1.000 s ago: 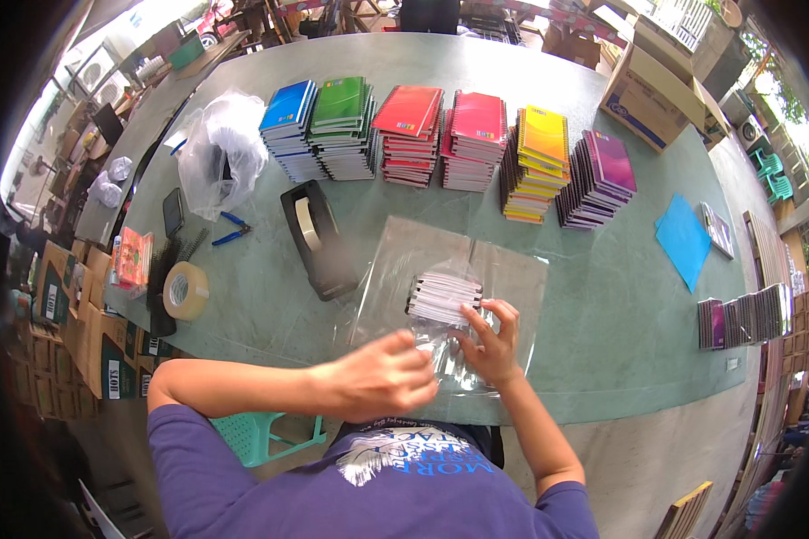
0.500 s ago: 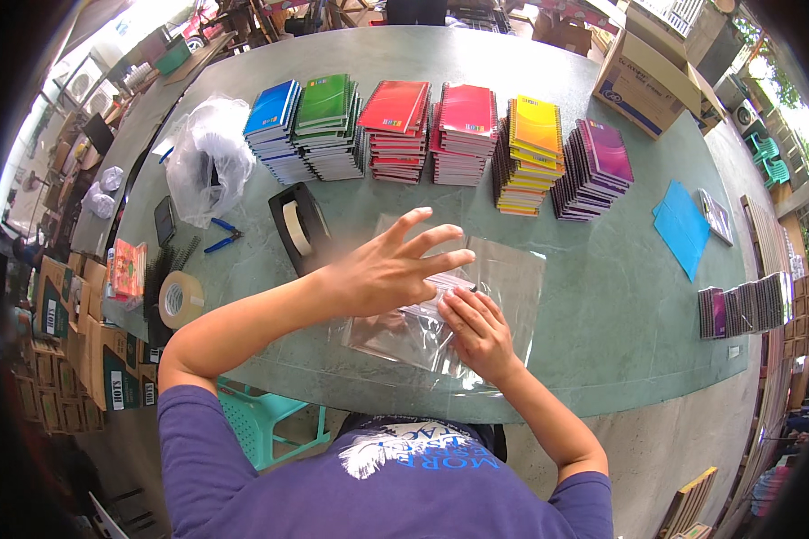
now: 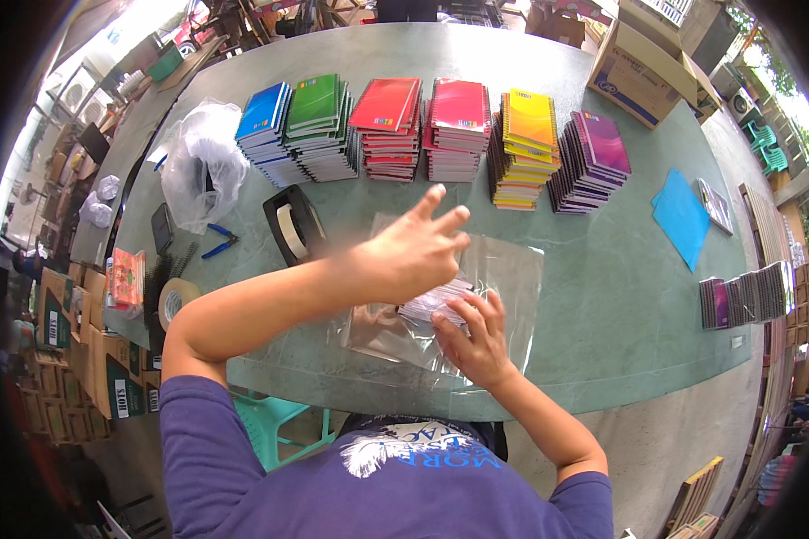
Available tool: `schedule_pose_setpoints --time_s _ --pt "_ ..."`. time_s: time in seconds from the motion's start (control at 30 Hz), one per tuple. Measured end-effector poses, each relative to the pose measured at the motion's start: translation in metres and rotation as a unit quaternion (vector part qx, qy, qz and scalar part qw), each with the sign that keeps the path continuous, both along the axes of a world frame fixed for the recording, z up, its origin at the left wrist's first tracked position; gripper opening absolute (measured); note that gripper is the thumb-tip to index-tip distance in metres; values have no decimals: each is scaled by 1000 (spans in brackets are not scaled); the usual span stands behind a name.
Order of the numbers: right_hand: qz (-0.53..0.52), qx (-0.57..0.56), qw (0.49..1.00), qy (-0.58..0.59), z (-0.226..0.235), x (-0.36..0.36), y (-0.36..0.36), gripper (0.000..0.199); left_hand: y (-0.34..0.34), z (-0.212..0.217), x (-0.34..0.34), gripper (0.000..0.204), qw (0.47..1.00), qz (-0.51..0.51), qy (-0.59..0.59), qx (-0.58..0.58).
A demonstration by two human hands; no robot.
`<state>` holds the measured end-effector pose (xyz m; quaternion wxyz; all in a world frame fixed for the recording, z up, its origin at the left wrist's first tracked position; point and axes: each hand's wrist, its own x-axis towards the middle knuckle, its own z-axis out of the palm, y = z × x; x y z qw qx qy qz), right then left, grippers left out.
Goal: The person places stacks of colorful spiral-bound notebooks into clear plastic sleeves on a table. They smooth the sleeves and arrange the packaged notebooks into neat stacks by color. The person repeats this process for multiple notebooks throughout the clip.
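Your right hand (image 3: pixel 476 337) lies flat, fingers spread, pressing on a clear plastic bag (image 3: pixel 503 278) that sits on the green table (image 3: pixel 620 296) just in front of you. Inside the bag, partly under your fingertips, is a small stack of notebooks (image 3: pixel 436 301) with pale covers. Your left hand (image 3: pixel 413 251) is raised above the bag, fingers fanned wide and holding nothing; your left forearm crosses in front of the bag's left half.

Just left of the bag stands a black tape dispenser (image 3: pixel 292 225). Farther left lie blue-handled pliers (image 3: pixel 217 242), a roll of tan tape (image 3: pixel 175 299) and a crumpled clear plastic bag (image 3: pixel 202 166).

Beyond your hands, a row of spiral notebook stacks runs across the table: blue (image 3: pixel 262 121), green (image 3: pixel 316 112), red (image 3: pixel 386 112), pink-red (image 3: pixel 458 112), yellow (image 3: pixel 526 126) and purple (image 3: pixel 598 153). To the far right lies a blue sheet (image 3: pixel 679 216), and a cardboard box (image 3: pixel 643 67) stands at the far edge.
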<state>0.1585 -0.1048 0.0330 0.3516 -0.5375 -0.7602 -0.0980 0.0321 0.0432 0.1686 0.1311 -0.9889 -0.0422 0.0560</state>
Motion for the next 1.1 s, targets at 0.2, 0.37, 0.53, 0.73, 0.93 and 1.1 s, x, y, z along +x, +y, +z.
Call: schedule_pose_setpoints --time_s 0.2,0.37,0.53,0.73,0.93,1.1 --pt "-19 28 999 -26 -1 -1 3 34 8 -59 -40 24 840 174 -277 -434" --pt "28 -17 999 14 0 10 8 43 -8 -32 -52 26 661 223 -478 -534" --pt "57 -57 996 34 8 9 11 42 -42 -117 -85 45 890 135 -383 -207" --pt "52 -79 992 88 17 8 14 32 -44 -91 -54 17 842 91 -467 -255" --pt "12 -106 986 126 15 1 17 23 -27 -84 -59 83 781 154 -451 -404" --pt "-92 -63 926 360 33 -21 24 29 -13 -106 -50 61 751 218 -376 -497"
